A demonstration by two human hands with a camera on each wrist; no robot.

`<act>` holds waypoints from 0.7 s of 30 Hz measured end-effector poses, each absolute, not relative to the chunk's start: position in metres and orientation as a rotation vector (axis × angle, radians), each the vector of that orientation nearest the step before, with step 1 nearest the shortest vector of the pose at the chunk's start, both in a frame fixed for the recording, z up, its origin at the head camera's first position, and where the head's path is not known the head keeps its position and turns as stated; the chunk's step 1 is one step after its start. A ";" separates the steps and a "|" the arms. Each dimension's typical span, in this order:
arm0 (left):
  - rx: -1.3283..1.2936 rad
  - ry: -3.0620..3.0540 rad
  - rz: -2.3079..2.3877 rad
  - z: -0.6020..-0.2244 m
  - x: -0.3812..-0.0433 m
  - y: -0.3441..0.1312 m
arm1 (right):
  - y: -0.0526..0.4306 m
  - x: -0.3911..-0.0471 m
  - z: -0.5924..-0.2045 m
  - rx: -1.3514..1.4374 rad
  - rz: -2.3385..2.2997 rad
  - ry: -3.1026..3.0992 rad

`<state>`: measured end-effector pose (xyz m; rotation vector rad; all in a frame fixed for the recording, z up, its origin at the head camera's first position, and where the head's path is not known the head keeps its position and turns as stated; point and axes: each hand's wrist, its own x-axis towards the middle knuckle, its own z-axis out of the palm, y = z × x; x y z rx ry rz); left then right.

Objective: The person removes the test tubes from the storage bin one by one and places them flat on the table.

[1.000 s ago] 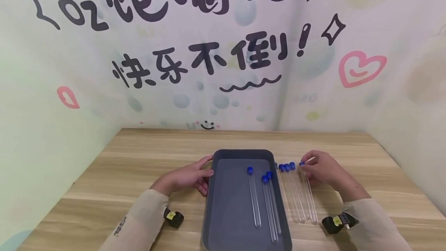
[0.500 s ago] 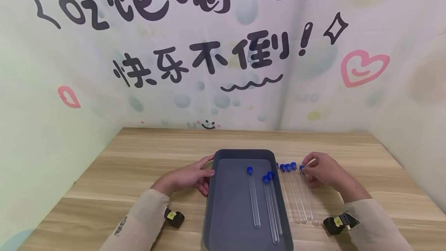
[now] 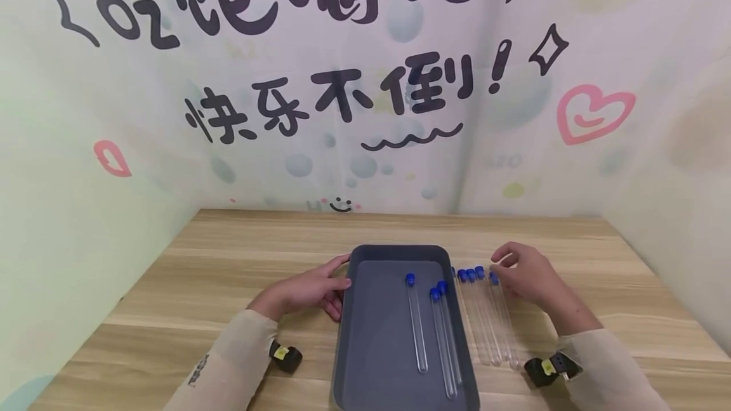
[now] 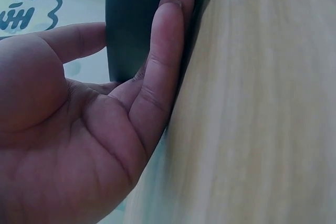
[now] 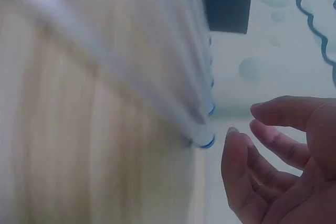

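My left hand [image 3: 308, 290] holds the left side of the dark grey tray [image 3: 374, 335], the thumb at the rim and the fingers against the outer wall [image 4: 136, 14]. Three clear test tubes with blue caps lie inside, one of them [image 3: 417, 328] apart from the other two. Right of the tray, several more capped test tubes lie side by side on the table. By the blue cap [image 3: 493, 278] of the rightmost tube is my right hand [image 3: 525, 271]. In the right wrist view its fingers are loosely bent and apart from that cap [image 5: 207, 141], with nothing between them.
The wood-grain table [image 3: 240, 233] runs back to a printed cloth [image 3: 342, 170] with dark lettering. Light-coloured cloth also stands at both sides. A small black camera [image 3: 285, 358] is strapped to the left wrist, another [image 3: 542, 371] to the right.
My right hand has let go of the rightmost test tube's cap and moved slightly up and away. That tube now lies by the others. The left hand and tray have stayed put.
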<state>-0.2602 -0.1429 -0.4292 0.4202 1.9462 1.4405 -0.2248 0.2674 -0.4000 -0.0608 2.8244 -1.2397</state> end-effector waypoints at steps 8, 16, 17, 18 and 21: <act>0.422 1.962 1.436 -0.428 -0.259 -0.144 | 0.242 -0.217 -0.384 -0.099 -1.280 2.829; 0.424 1.947 1.435 -0.427 -0.259 -0.144 | 0.215 -0.209 -0.371 -0.171 -1.325 2.798; 0.423 1.945 1.436 -0.427 -0.259 -0.144 | 0.211 -0.208 -0.369 -0.186 -1.333 2.790; 0.424 1.944 1.437 -0.427 -0.259 -0.144 | 0.207 -0.208 -0.367 -0.198 -1.339 2.783; 0.427 1.946 1.433 -0.426 -0.258 -0.144 | 0.195 -0.207 -0.361 -0.232 -1.362 2.765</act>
